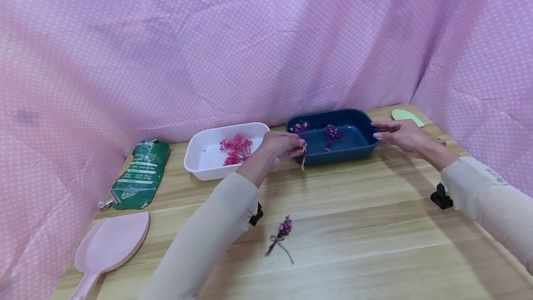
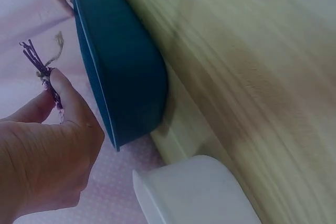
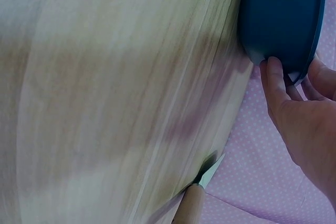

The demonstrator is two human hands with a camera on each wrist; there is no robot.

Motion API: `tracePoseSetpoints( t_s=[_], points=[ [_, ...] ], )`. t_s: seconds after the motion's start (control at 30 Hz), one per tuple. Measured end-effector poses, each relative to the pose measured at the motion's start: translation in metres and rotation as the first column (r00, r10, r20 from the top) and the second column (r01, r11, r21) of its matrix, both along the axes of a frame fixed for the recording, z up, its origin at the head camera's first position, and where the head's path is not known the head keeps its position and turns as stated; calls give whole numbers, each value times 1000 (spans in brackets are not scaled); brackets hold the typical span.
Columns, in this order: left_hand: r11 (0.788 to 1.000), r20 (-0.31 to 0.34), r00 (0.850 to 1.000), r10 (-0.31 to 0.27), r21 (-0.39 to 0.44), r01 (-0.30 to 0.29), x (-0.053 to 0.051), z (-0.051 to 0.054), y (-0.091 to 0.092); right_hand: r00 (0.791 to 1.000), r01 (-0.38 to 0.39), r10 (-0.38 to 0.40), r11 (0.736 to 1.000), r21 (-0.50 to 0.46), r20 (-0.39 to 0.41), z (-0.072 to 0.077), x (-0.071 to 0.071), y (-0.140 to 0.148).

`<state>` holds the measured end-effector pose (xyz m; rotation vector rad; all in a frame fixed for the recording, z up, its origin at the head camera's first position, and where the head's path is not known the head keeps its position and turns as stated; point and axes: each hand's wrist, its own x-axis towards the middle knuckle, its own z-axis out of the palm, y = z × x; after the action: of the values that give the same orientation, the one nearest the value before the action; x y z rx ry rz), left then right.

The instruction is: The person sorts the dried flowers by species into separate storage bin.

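My left hand (image 1: 280, 146) pinches a small purple dried-flower bunch (image 1: 304, 148) by its twine-tied stems, at the left front rim of the dark blue basin (image 1: 351, 154). In the left wrist view, thumb and finger close on the stems (image 2: 32, 56), and the hand hides most of the blossoms. Another purple bunch (image 1: 331, 134) lies inside this basin. At the basin's right end, my right hand (image 1: 401, 137) grips the rim, with fingers against the outer wall in the right wrist view. A third purple bunch (image 1: 284, 229), tied with twine, lies on the table nearer me.
Left of the blue basin stands a white basin (image 1: 204, 172) with pink dried flowers (image 1: 237, 147). A green packet (image 1: 143, 175) and a pink scoop (image 1: 112, 242) lie along the left. A pale green blade (image 1: 407, 115) lies at the back right. Pink dotted cloth (image 1: 250, 50) hangs behind.
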<state>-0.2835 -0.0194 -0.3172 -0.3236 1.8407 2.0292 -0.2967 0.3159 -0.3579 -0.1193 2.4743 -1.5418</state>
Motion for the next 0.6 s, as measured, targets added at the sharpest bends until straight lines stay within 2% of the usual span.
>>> tracePoseSetpoints(
  t_s=[0.17,0.3,0.4,0.47,0.6],
  points=[
    [997,-19,998,67,41,-66,-15,-2,14,1000,-7,7,1000,7,1,1,-2,-1],
    [990,-32,993,110,97,-106,-21,-1,26,1000,-9,9,1000,5,1,2,-3,-3],
    [988,-43,993,108,111,-102,-22,0,34,1000,-3,3,1000,2,7,0,-2,-2],
    [992,-41,996,85,101,-81,-22,0,38,1000,2,-2,1000,5,15,0,0,-2],
    [994,-38,997,61,88,-57,-21,-3,37,1000,0,-1,1000,20,15,0,0,0]
  ],
)
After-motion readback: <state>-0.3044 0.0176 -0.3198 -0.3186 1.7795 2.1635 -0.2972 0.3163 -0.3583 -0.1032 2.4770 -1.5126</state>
